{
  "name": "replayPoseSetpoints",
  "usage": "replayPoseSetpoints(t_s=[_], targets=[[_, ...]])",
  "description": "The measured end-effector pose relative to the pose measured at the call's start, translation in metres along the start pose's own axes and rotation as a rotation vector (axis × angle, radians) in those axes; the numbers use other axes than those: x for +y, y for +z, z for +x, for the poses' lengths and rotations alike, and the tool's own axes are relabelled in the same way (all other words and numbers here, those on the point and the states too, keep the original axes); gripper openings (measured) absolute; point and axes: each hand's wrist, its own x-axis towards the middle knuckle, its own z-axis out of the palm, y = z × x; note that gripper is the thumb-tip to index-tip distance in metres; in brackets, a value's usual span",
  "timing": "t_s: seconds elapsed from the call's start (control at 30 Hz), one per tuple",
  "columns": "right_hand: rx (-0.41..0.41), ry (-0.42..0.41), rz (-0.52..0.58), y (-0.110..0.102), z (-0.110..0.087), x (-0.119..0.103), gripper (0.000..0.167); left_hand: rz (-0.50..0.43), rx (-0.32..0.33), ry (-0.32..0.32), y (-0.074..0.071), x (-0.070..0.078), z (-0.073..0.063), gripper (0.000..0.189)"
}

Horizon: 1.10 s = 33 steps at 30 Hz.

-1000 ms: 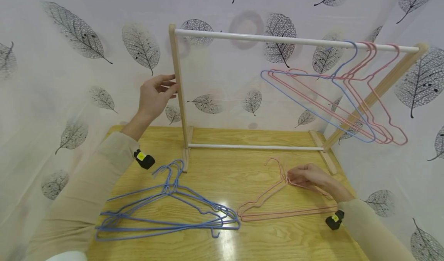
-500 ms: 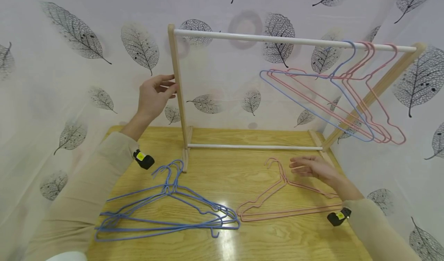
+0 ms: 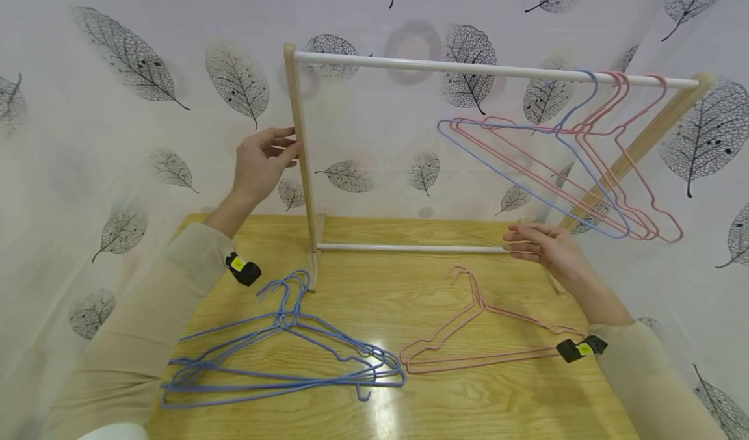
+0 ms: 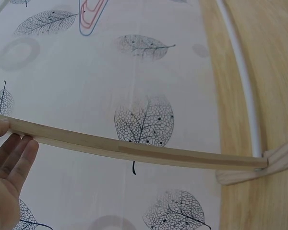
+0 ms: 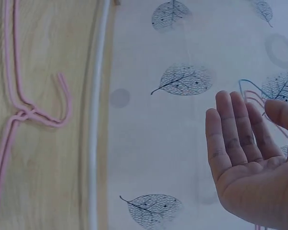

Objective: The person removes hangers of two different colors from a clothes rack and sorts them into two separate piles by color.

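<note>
My left hand [image 3: 261, 160] holds the left wooden post [image 4: 134, 147] of a clothes rack between thumb and fingers, about midway up. The right hand [image 3: 544, 248], its fingers extended and nothing in them, is raised near the rack's lower right corner, below the hung hangers. Several pink hangers [image 3: 651, 173] and one blue hanger [image 3: 597, 167] hang at the right end of the white top rail [image 3: 409, 64]. On the table under the right hand lie pink hangers [image 3: 447, 323], one on another, their hooks pointing toward the rack.
A pile of blue hangers [image 3: 287, 326] lies at the left front of the wooden table [image 3: 468, 407]. The rack's white lower bar [image 3: 409, 248] runs low across the back. Behind stands a pale leaf-print curtain [image 3: 374, 167]. A white rounded thing [image 3: 114, 432] shows at the lower left edge.
The right hand has let go of the pink hangers on the table and risen toward the rack's right side. My left hand stays on the post.
</note>
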Motion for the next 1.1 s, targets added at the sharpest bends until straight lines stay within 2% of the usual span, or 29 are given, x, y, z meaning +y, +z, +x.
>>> replayPoseSetpoints(t_s=[0.2,0.47,0.6,0.73,0.9,1.1], targets=[[0.021,-0.127,0.085,0.003,0.002,-0.032,0.027,-0.003,-0.002,-0.003,0.000,-0.001,0.000,0.032],[0.043,-0.253,0.116,0.004,0.003,-0.067,0.028,-0.015,0.003,-0.007,0.000,-0.002,0.001,0.032],[0.047,-0.277,0.136,0.004,0.004,-0.084,0.028,-0.024,0.004,-0.004,0.000,-0.002,0.001,0.032],[0.085,-0.283,0.158,0.003,0.007,-0.104,0.025,-0.026,0.005,-0.001,0.000,-0.002,0.002,0.032],[0.160,-0.295,0.154,0.001,0.012,-0.124,0.021,-0.017,0.009,-0.002,-0.001,-0.001,0.001,0.032],[0.275,-0.295,0.101,-0.008,0.018,-0.137,0.020,-0.002,0.003,0.005,0.000,-0.002,0.000,0.031]])
